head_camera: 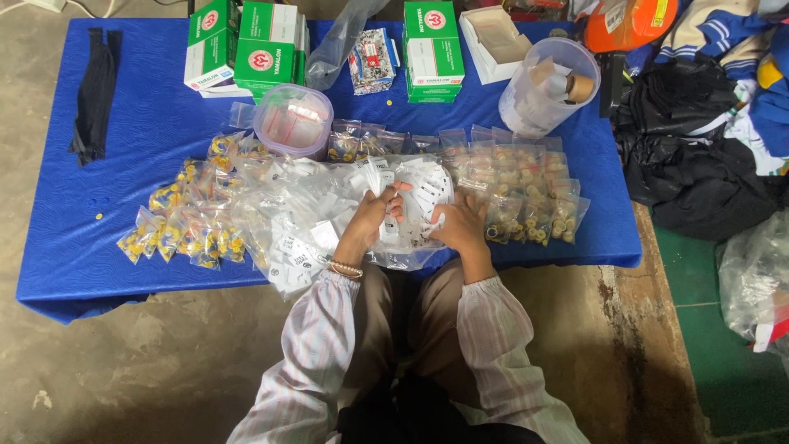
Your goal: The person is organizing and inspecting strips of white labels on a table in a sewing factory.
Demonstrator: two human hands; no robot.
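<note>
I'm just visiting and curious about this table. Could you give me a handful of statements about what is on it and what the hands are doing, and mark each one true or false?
1. Both hands are at a heap of small white tags. True: the left hand and right hand both touch the white tags.
2. The table cover is red. False: it is blue.
3. Small bags with yellow and blue pieces lie left of the hands. True.
4. The green-and-white boxes sit at the near edge by the person. False: they stand along the far edge.
5. The round lidded container is held in the right hand. False: it sits on the table, untouched.
</note>
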